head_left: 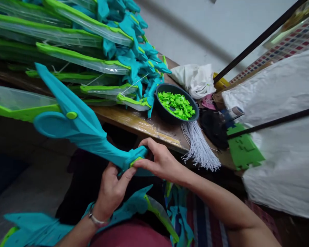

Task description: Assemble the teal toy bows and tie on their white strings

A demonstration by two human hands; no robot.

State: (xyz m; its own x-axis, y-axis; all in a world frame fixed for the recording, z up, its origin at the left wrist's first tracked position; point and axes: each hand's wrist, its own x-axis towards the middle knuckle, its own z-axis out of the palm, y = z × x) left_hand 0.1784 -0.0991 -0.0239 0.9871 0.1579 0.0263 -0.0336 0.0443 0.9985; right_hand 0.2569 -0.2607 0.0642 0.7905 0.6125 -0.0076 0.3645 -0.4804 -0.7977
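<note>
Right hand (162,160) pinching teal handle (110,149), table edge (158,138) just beyond

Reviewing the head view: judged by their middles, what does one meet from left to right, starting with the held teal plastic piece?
Teal plastic piece, left hand, right hand, dark round bowl, bundle of pale cords, green foam tile, white sheeting.

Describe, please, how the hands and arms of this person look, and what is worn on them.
The left hand and right hand wear no gloves. A slim, light bracelet with a darker part circles the left wrist; the right wrist is bare. No sleeves show on the visible parts of the arms.
</note>
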